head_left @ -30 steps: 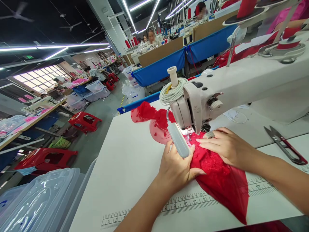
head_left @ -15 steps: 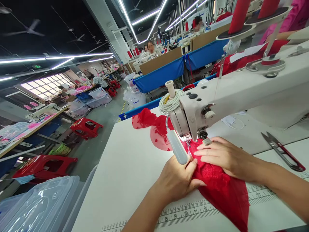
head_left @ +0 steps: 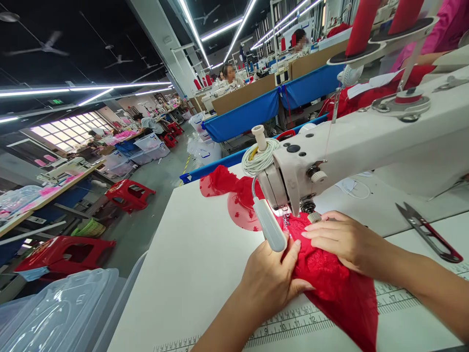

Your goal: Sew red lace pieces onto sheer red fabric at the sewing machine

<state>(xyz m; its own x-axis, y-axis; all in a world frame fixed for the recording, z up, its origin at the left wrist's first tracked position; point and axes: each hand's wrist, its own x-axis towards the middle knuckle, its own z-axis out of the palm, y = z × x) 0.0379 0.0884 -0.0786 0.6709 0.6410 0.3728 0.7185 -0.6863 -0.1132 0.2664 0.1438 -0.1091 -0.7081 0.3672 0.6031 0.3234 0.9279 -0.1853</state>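
A piece of red lace-and-mesh fabric (head_left: pixel 342 298) lies under the presser foot (head_left: pixel 286 217) of a white sewing machine (head_left: pixel 351 146), its pointed end reaching toward me. My left hand (head_left: pixel 273 274) pinches the fabric's left edge just in front of the foot, partly behind a grey lamp head (head_left: pixel 270 225). On the fabric's right side rests my right hand (head_left: pixel 344 239), fingers stretched out and lying on the lace close to the needle area. More red mesh with dark dots (head_left: pixel 244 212) spreads on the table behind the foot.
Red-handled thread snips (head_left: pixel 430 232) lie at the right. A printed ruler strip (head_left: pixel 289 325) runs along the table's front. Clear plastic bins (head_left: pixel 69 308) and a red stool (head_left: pixel 66 254) stand at the left. Red thread cones (head_left: pixel 361 29) rise above the machine; other people sit at machines beyond.
My right hand has slid slightly right, away from the needle. My left thumb and the fabric beside it have shifted a little; the lace is bunched somewhat differently.
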